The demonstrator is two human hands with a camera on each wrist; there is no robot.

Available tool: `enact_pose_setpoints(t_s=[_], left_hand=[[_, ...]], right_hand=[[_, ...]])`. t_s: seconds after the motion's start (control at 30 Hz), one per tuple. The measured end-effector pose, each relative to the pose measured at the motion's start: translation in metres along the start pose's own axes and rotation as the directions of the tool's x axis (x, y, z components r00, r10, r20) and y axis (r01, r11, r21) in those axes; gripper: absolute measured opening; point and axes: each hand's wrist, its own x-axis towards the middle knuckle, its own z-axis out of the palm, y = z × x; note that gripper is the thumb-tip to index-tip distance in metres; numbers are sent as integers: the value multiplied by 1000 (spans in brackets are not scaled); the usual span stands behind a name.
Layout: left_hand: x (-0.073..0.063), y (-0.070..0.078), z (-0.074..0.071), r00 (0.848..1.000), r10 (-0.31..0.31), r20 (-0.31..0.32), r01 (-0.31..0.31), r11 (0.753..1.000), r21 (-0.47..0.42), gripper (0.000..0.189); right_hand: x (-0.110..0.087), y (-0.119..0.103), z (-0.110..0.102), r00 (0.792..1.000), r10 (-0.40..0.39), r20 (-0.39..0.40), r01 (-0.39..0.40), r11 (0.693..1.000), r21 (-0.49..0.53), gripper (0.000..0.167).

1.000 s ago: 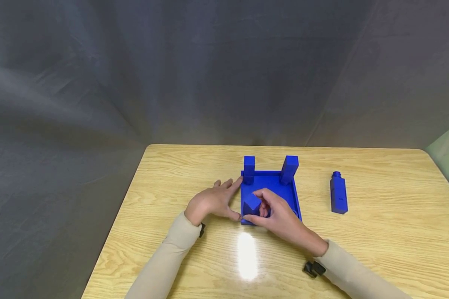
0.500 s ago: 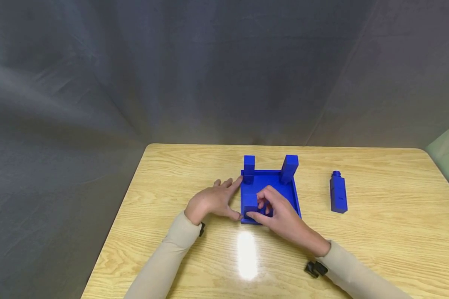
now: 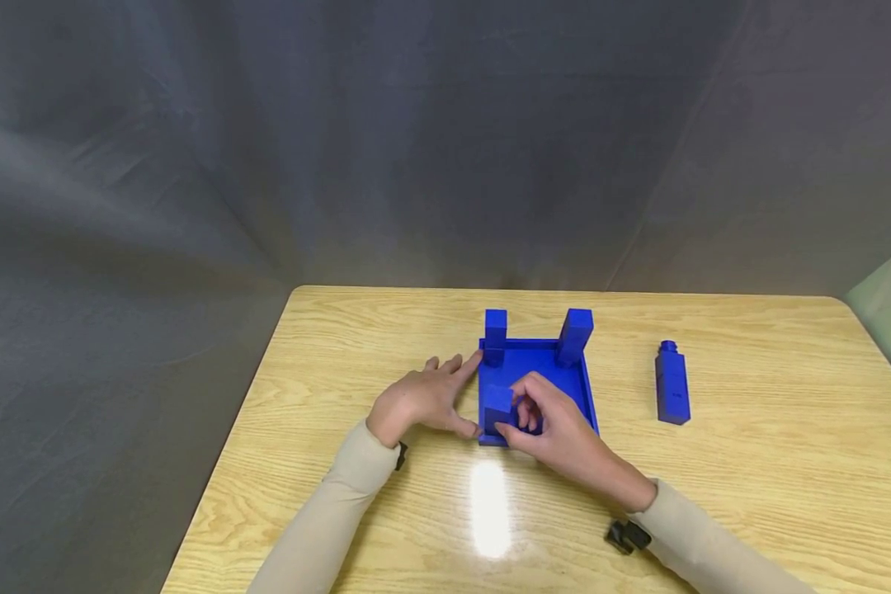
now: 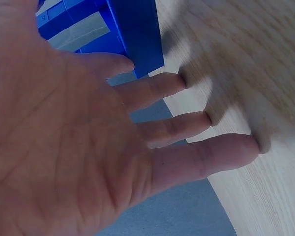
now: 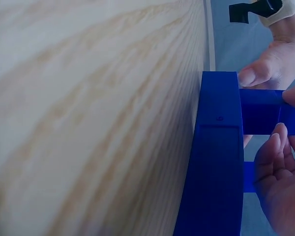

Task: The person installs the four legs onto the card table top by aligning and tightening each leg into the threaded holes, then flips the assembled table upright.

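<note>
A square blue frame [image 3: 538, 370] with raised edges lies on the table. At its near left corner stands a square blue post [image 3: 499, 399], upright or nearly so. My right hand [image 3: 560, 425] pinches this post between thumb and fingers; the right wrist view shows the post [image 5: 259, 112] meeting the frame's inner side. Along the frame's left edge rests my left hand [image 3: 421, 400], thumb and forefinger spread against it. In the left wrist view, the fingers of the left hand [image 4: 73, 142] are straight. The joint under the held post is hidden.
Two blue posts stand at the frame's far corners, a left post [image 3: 495, 326] and a right post [image 3: 577, 330]. A loose blue post [image 3: 671, 388] with a threaded end lies to the right on the wooden table [image 3: 772, 462]. A grey curtain [image 3: 445, 148] hangs behind.
The held post has turned about its upright axis, from corner-on to nearly face-on. My right fingertips have shifted slightly rightward on it. My left hand and the frame keep their places.
</note>
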Motion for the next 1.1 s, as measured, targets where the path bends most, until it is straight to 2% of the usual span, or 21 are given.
enact_pose_setpoints(t_s=[0.2,0.33,0.53,0.77,1.1], left_hand=[[-1,0,0,1000,3,0,-3,1000,8,121],[0,0,0,1000,5,-2,-5,1000,6,121],[0,1,0,1000,4,-3,-4,1000,1,121],[-1,1,0,1000,6,-2,-6,1000,3,120],[0,1,0,1000,2,0,-2,1000,18,121]], right_hand=[[-1,1,1,1000,-1,15,1,1000,-6,41],[-1,0,1,999,45,29,-44,999,-6,47],[-1,-2,2,994,96,53,-97,995,13,31],[0,-1,3,998,57,4,-57,998,-28,34],[0,-2,5,997,70,-30,-72,995,-62,34]])
